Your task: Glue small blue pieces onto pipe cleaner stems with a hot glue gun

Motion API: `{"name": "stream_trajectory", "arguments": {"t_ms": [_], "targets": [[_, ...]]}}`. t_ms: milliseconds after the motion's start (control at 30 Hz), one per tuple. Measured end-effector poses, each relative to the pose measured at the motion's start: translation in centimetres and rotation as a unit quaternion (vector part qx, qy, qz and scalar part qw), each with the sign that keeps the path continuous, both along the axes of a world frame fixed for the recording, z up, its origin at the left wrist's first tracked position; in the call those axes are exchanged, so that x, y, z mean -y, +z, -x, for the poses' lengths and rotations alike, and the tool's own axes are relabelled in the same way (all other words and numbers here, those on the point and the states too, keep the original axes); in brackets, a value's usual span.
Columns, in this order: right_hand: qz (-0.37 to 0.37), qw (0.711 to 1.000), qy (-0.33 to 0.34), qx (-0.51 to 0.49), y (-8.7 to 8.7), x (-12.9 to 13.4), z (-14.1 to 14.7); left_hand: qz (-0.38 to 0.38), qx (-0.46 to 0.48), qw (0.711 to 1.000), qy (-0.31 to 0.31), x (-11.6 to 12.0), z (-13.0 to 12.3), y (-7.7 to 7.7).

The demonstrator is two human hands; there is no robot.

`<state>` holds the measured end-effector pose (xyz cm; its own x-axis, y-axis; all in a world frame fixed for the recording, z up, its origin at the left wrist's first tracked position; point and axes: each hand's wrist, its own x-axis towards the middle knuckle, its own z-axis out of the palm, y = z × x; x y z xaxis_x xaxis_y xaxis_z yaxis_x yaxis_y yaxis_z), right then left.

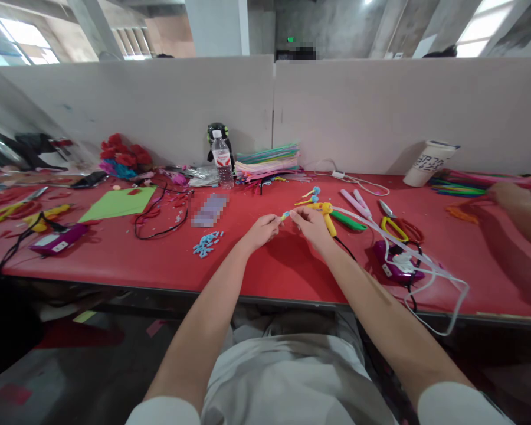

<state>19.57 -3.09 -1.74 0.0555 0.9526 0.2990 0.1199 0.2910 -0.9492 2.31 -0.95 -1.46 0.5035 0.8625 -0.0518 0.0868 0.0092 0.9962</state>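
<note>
Near the middle of the frame, the left hand (265, 231) and right hand (308, 223) meet above a smooth red bench (265, 268), the fingers of each pinching a small yellow and blue piece (285, 216) between them. Just left of and below them lies a loose scatter of short, light-blue pieces (207, 244).

Right of the hands rests a yellow glue gun (328, 219), beside a curved green object (348, 221). Farther right are yellow-and-red-handled scissors (395, 227) and a purple box (396, 262) with white cord lying over it.

At upper centre, a clear plastic bottle (222, 160) with a white cap and red-and-white label stands beside a stack of fuzzy, many-coloured stems (268, 162). Fluffy red bundles (124, 152) sit at upper left, above a flat green sheet (117, 203). At upper right, a white cup (430, 164) with dark printing leans; its contents cannot be seen.
</note>
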Motion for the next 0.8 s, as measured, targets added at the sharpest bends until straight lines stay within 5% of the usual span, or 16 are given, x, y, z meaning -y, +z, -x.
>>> {"name": "stream_trajectory", "arguments": {"t_ms": [600,800], "targets": [[-0.04,0.997,-0.059,0.029,0.02,-0.02,0.02,-0.003,-0.003,1.0,0.008,-0.37,0.12,-0.61],[-0.086,0.988,-0.059,0.112,-0.08,0.64,0.32,-0.024,-0.011,0.999,0.022,-0.3,0.06,-0.38]]}}
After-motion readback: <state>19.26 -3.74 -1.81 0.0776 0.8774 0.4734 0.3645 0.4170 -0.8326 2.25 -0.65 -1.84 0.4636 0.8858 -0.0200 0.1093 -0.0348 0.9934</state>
